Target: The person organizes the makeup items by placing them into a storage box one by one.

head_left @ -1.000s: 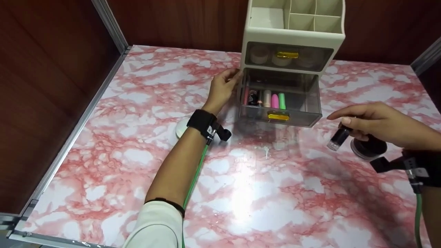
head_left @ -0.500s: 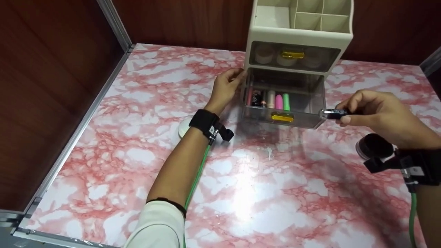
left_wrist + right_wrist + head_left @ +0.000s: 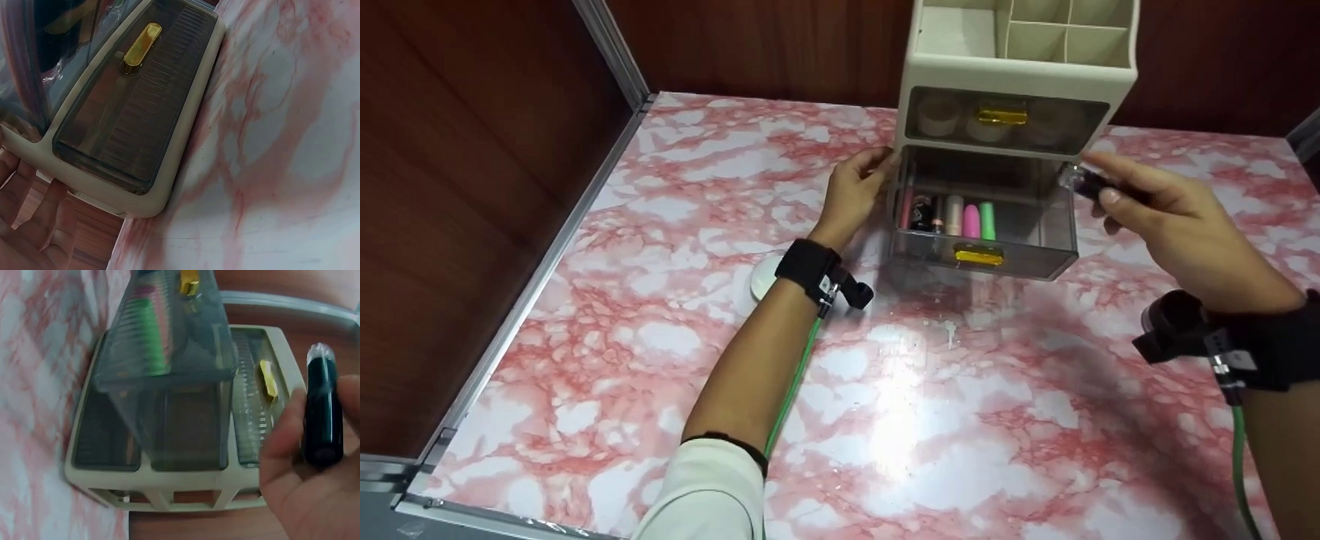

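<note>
A cream cosmetics organizer (image 3: 1020,69) stands at the back, its clear grey middle drawer (image 3: 1031,261) pulled out. Inside, several tubes lie in a row, among them a pink tube (image 3: 972,222) and a green tube (image 3: 988,221). My right hand (image 3: 1181,214) pinches a black lipstick tube (image 3: 1089,185) between thumb and fingers, its clear end at the drawer's right rim. The right wrist view shows that tube (image 3: 323,416) held outside the drawer. My left hand (image 3: 851,195) touches the organizer's left side, fingers (image 3: 48,216) against the frame; its fingertips are partly hidden.
A black round jar (image 3: 1174,309) sits by my right wrist, partly covered by the wrist camera. A white round item (image 3: 765,276) lies under my left forearm. The shut upper drawer (image 3: 937,120) holds round jars. Dark wood panels (image 3: 772,52) wall the marbled table.
My right hand has lifted the lipstick tube from beside the black jar, up and back along the drawer's right side, tilting its clear end leftward. My left hand has stayed on the organizer.
</note>
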`<state>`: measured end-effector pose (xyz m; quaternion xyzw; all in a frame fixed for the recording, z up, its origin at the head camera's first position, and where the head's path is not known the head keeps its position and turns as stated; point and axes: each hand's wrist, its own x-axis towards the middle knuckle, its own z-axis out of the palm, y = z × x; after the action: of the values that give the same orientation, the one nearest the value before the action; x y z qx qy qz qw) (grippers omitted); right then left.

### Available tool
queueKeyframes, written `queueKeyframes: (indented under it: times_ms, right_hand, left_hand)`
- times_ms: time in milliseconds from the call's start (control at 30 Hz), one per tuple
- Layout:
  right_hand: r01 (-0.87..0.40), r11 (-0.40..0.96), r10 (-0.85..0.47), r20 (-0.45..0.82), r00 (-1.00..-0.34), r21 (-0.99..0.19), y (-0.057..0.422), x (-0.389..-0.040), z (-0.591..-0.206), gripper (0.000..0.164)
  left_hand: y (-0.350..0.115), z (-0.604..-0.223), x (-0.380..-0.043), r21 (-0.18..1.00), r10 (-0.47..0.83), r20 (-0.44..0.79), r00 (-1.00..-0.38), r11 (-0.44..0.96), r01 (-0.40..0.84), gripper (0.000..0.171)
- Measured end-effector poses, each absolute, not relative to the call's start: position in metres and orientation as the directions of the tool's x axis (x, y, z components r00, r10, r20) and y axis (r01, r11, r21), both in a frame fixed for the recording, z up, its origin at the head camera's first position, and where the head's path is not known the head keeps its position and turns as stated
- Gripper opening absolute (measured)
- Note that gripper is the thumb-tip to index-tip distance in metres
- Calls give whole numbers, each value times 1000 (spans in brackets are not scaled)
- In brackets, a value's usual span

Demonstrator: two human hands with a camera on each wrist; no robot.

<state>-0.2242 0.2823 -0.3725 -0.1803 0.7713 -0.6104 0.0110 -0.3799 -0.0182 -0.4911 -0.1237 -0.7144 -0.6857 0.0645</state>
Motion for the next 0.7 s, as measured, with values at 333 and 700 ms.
queueKeyframes:
  times_ms: [333, 700]
  right_hand:
    - [-278, 285, -296, 191, -936, -918, 251, -244, -364, 53]
    - [-310, 397, -206, 246, -947, -864, 236, -255, -376, 37]
  left_hand:
    - [-19, -490, -381, 967, 96, 248, -964, 32, 252, 28]
    - [-19, -490, -381, 975, 98, 214, -972, 34, 218, 31]
